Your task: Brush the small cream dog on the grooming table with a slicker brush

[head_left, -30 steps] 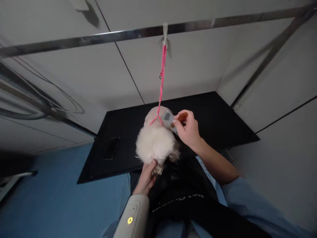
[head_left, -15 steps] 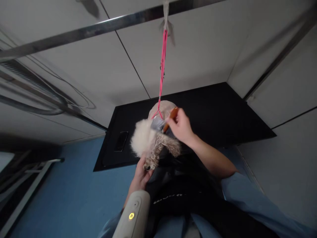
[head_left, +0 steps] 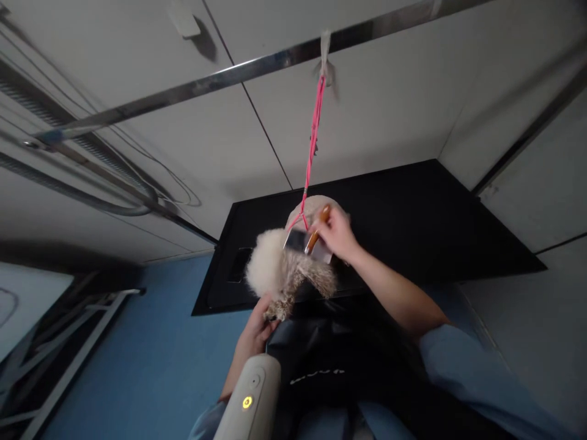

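Observation:
A curly-coated dog (head_left: 268, 263) with a fluffy cream head is on the black grooming table (head_left: 389, 214). Pink cord (head_left: 313, 134) runs up from its neck to the bar above. My left hand (head_left: 257, 324) is closed around the dog's muzzle, at the table's front edge. In my right hand (head_left: 338, 232) is a slicker brush (head_left: 298, 240) with an orange-brown handle. Its flat head lies at the fur behind the dog's head; whether the pins touch is hard to see.
A metal bar (head_left: 192, 88) crosses overhead, and the cord is tied to it with a whitish strip. A ribbed hose (head_left: 114, 205) hangs at the left. A pale handheld-looking device (head_left: 252, 397) with a yellow light is close below my left arm. A dark rectangle (head_left: 239, 264) lies on the table.
The whole view has shifted, so the scene sits slightly lower and to the right. The brush head has turned a little against the fur. Both hands keep their holds.

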Available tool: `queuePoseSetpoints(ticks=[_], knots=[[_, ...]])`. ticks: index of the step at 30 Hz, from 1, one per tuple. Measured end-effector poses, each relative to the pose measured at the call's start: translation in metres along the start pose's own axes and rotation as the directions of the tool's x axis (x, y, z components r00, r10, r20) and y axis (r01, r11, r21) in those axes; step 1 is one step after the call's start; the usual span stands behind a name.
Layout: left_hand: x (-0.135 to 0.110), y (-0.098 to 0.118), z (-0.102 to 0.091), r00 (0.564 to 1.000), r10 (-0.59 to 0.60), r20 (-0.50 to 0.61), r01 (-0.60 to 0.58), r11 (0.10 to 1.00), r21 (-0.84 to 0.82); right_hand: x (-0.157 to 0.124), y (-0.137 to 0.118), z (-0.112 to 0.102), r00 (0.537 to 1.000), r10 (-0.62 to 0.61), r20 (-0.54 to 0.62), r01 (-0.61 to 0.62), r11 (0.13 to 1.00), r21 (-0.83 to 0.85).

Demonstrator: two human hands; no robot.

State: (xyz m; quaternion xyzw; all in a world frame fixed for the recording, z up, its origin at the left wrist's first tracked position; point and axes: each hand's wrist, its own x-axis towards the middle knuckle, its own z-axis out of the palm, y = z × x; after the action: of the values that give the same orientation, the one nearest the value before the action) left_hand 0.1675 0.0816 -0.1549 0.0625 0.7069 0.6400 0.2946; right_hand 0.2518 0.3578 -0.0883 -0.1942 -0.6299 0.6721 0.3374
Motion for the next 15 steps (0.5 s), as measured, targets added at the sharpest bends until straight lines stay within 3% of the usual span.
queuePoseSetpoints(ticks=[2,3,5,8,9,10,12,14,15], knots=[[0.007,-0.005,-0.006,0.999,0.024,0.022,-0.023,0.999,-0.026,0.015,0.009,-0.020,0.977,0.002,-0.213,-0.001,1.000,0.006],[0.011,-0.006,-0.008,0.996,0.085,0.022,-0.084,0.996,-0.035,0.017,0.014,-0.029,0.940,0.021,-0.341,-0.009,0.999,0.035],[0.020,-0.003,-0.010,0.966,0.260,-0.002,-0.260,0.966,0.008,0.002,0.031,-0.037,0.922,0.154,-0.356,-0.114,0.985,0.130],[0.038,0.014,-0.007,0.892,0.451,-0.018,-0.439,0.877,0.195,-0.066,0.070,-0.024,0.901,0.431,-0.048,-0.412,0.886,0.212],[0.044,0.023,-0.004,0.870,0.493,-0.004,-0.476,0.842,0.254,-0.095,0.084,-0.016,0.872,0.489,0.021,-0.483,0.854,0.192],[0.051,0.033,-0.001,0.851,0.524,0.014,-0.504,0.811,0.296,-0.123,0.099,-0.009,0.814,0.565,0.132,-0.580,0.800,0.151],[0.063,0.053,0.008,0.854,0.507,0.117,-0.513,0.786,0.344,-0.169,0.120,-0.002,0.713,0.642,0.283,-0.674,0.739,0.020],[0.072,0.067,0.015,0.897,0.436,0.070,-0.427,0.819,0.383,-0.191,0.127,-0.005,0.687,0.647,0.331,-0.675,0.737,-0.038],[0.074,0.070,0.018,0.920,0.391,0.037,-0.375,0.848,0.375,-0.192,0.124,-0.009,0.700,0.610,0.372,-0.636,0.769,-0.065]])
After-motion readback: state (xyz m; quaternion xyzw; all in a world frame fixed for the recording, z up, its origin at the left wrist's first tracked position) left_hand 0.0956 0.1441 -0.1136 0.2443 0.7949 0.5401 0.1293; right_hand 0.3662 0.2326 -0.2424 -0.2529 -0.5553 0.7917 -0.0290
